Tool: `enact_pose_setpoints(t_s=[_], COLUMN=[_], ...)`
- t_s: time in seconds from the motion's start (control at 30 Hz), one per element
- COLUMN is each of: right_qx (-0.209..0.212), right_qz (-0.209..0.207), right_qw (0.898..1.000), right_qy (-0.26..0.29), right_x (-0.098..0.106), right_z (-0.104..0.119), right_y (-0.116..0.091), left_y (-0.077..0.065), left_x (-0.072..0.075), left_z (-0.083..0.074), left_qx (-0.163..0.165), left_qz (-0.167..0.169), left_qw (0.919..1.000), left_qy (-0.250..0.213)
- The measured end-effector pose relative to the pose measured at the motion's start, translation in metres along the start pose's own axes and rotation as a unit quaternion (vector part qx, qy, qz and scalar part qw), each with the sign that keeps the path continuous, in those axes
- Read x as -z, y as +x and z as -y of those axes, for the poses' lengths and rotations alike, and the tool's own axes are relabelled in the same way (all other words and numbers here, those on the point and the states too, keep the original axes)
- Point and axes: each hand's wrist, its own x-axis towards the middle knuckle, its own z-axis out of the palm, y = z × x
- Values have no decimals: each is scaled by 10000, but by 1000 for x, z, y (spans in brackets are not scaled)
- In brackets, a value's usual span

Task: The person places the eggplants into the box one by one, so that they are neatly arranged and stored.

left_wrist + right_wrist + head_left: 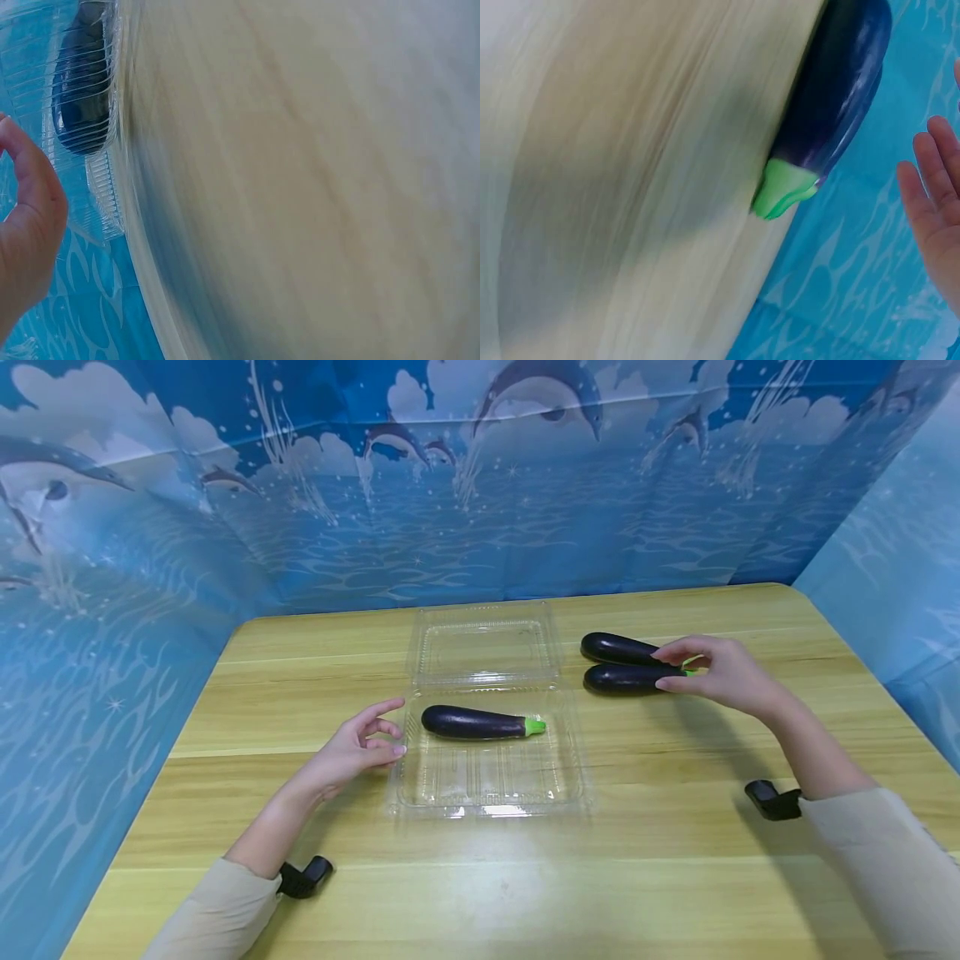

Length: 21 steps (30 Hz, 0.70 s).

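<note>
A clear plastic clamshell box (487, 785) lies with its lid folded back on the table. One dark purple eggplant (472, 723) with a green stem rests in its base. Beside the base's left edge is my left hand (352, 747), fingers loosely bent, with nothing in its grasp; whether the thumb tip touches the rim I cannot tell. Two more eggplants lie side by side right of the box, a far one (617, 647) and a near one (626, 679). My right hand (720, 672) hovers over their stem ends, thumb and fingers spread apart. In the right wrist view, a gap separates the fingers (936, 169) from the near eggplant.
The wooden table (480, 885) ends at a blue curtain (450, 552) printed with dolphins, which hangs behind and along both sides. Each wrist wears a black camera strap. The raised lid (483, 647) lies flat toward the back edge.
</note>
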Motion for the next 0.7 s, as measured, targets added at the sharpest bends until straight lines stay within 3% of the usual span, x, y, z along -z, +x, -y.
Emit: enact_pose_setpoints(t_s=[0.47,0.7], right_qx=[-145,-464], right_qz=[174,452], right_qw=[9994,9976], right_qy=[-243,-253], right_x=[6,5], right_z=[-20,-32], right_y=[1,5], left_y=[1,0], left_x=[1,1], left_z=[2,1], left_qx=[-14,11], left_qz=[-17,-45], left_qw=[10000,10000], left_qy=[6,5])
